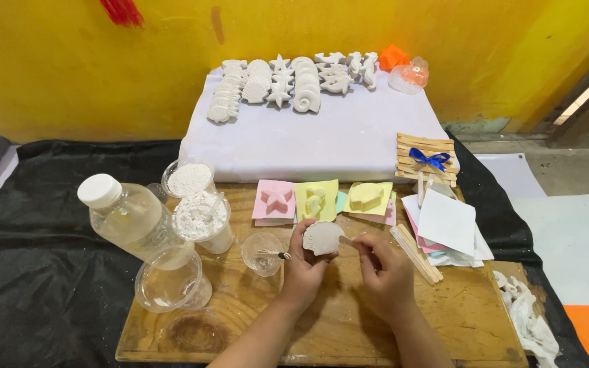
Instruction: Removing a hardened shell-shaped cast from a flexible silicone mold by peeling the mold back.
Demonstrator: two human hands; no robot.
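My left hand (303, 267) holds a white plaster shell casting (322, 238) upright over the wooden board (465, 320). My right hand (384, 267) pinches a thin wooden stick (346, 239) whose tip touches the shell's right edge. A small clear cup (262, 253) with a little liquid and a dark-tipped tool in it stands just left of my left hand.
Pink, yellow and green moulds (316, 200) lie beyond my hands. A capped clear bottle (131, 215), cups of white powder (201, 217) and empty cups (170, 281) stand left. Paper squares (446, 221) and sticks (416, 253) lie right. Finished castings (288, 83) rest on a white block.
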